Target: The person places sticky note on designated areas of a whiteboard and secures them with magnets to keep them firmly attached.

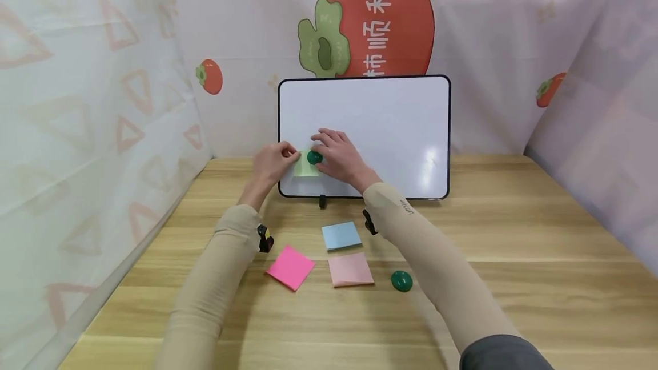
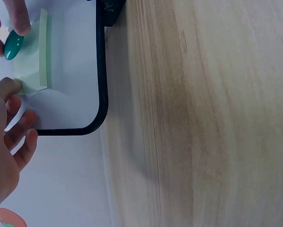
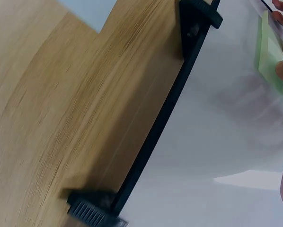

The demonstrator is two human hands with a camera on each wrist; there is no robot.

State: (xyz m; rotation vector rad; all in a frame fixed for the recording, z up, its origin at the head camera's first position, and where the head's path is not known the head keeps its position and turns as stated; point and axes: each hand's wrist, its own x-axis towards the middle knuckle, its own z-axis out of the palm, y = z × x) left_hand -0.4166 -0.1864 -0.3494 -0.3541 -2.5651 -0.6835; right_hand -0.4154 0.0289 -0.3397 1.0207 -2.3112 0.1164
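Observation:
A pale green sticky note (image 1: 304,168) lies against the lower left of the whiteboard (image 1: 380,136). At its upper left edge my left hand (image 1: 272,163) pinches the paper between thumb and fingers. My right hand (image 1: 341,156) grips a round green magnet (image 1: 315,157) over the right part of the note. In the left wrist view, the magnet (image 2: 13,45) sits between the right hand's fingers, and one edge of the note (image 2: 43,47) bends outward from the board. The right wrist view catches only part of the note (image 3: 271,54) and some fingertips.
On the wooden table (image 1: 540,233) lie a blue note (image 1: 341,236), a hot pink note (image 1: 291,268) and a light pink note (image 1: 351,270). Another green magnet (image 1: 401,281) rests beside the right forearm. Black feet (image 3: 92,208) hold up the whiteboard; a patterned cloth (image 1: 247,21) hangs behind.

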